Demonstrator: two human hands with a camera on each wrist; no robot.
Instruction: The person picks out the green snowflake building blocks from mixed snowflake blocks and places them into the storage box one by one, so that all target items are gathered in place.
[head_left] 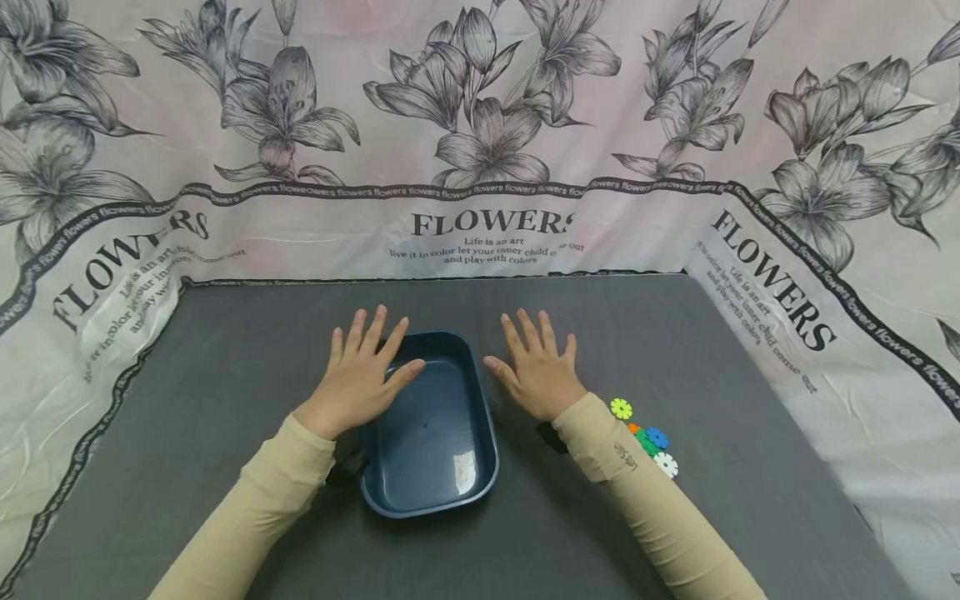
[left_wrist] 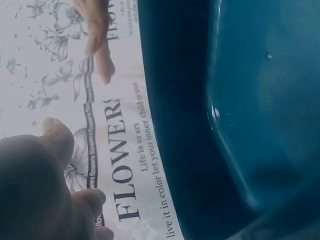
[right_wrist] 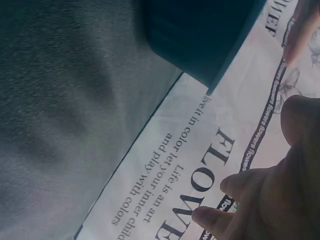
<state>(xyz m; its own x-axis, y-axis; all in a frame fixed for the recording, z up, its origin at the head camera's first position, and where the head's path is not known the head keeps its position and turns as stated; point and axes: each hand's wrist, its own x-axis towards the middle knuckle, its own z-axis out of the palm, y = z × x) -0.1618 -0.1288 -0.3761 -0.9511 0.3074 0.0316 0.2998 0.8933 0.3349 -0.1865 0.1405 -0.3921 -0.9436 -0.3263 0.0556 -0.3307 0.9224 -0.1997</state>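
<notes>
Left hand (head_left: 360, 382) hovering over left rim of tray (head_left: 427, 450), right hand (head_left: 542, 375) beside it, fingers all standing apart. Tray sitting short of far edge of table (head_left: 225, 367) (room both sides); toy flowers (head_left: 657, 438) lying toward right edge.

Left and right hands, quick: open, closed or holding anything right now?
Left hand: open, fingers spread, holding nothing; overlaps the dark-blue, rounded rectangular tray in head view.
Right hand: open, fingers spread, holding nothing.

cloth (head_left: 315, 237): "FLOWERS" x3, "Life is an art" | dark border (head_left: 480, 192): "flowers" repeated | right sleeve (head_left: 600, 429): lettering unclear
</notes>
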